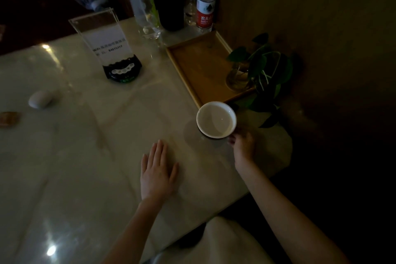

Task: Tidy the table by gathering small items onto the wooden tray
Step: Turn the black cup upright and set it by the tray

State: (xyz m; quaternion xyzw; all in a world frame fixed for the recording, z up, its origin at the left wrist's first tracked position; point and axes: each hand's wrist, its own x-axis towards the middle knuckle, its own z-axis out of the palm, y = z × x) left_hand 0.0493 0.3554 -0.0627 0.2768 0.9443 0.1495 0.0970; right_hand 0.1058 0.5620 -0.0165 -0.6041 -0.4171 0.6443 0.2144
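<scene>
The white cup (216, 119) sits just off the wooden tray's (199, 64) near end, seemingly raised above the table (85, 156), pinched at its rim by the right hand (243, 144). The left hand (157, 172) lies flat, fingers spread, nearer than the tray.

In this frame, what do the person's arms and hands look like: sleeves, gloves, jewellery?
Both forearms are bare to the frame edge: no sleeves or gloves. The left hand shows no ring or watch. The right hand has a dark-painted nail; the dim light hides finer detail.
</scene>
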